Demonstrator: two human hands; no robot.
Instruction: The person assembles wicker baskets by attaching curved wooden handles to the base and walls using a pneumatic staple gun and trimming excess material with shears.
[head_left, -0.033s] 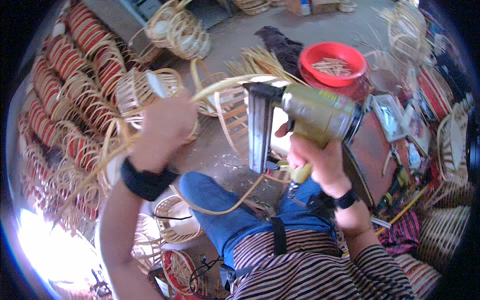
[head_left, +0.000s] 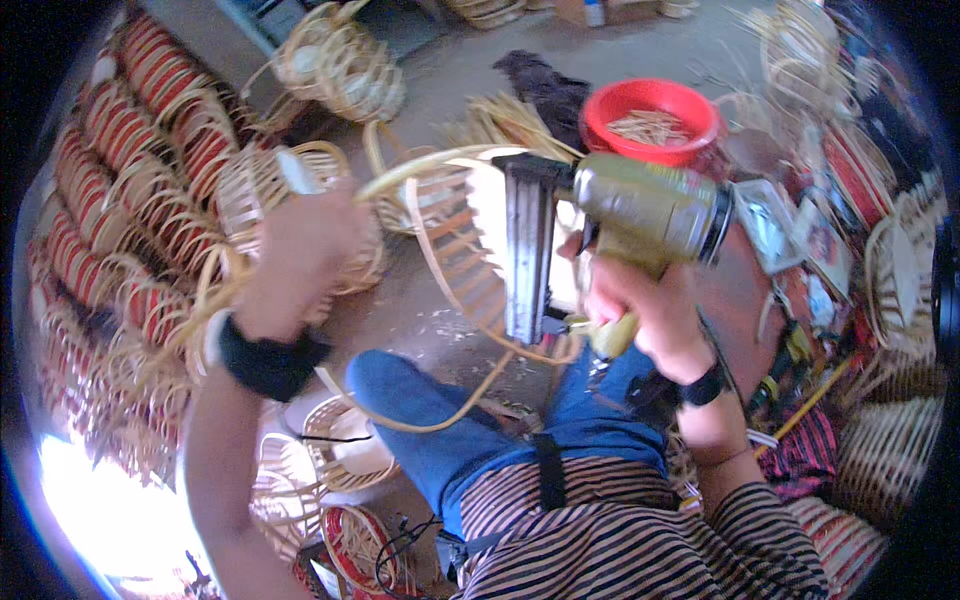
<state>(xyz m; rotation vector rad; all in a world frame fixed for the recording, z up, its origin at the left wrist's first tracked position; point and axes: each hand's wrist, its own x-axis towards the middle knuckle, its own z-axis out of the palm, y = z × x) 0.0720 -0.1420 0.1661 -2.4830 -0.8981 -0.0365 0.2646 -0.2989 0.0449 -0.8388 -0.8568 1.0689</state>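
My right hand (head_left: pixel 645 310) is closed round the handle of an olive-green nail gun (head_left: pixel 645 205), which has a dark upright magazine. The gun's black nose lies against a pale bent strip (head_left: pixel 430 163) along the top of a slatted wooden basket (head_left: pixel 455 275). The gun covers part of this basket, which is above my knees. At its left, my left hand (head_left: pixel 305 250) is closed on the pale strip, fingers blurred. From there the strip's long loose end runs down to the left, and another thin curved strip (head_left: pixel 430 425) loops over my thigh.
Stacked red-and-natural baskets (head_left: pixel 150 190) fill the left side. A red basin (head_left: pixel 700 125) of short wooden pieces stands ahead, near a bundle of sticks (head_left: pixel 505 125). Tools and a tray (head_left: pixel 765 225) lie on the right. A small basket (head_left: pixel 350 455) sits by my left leg.
The surroundings and my left hand have shifted slightly left in the picture. The nail gun has moved a little right relative to them, still in my right hand. Both grips stay as they were.
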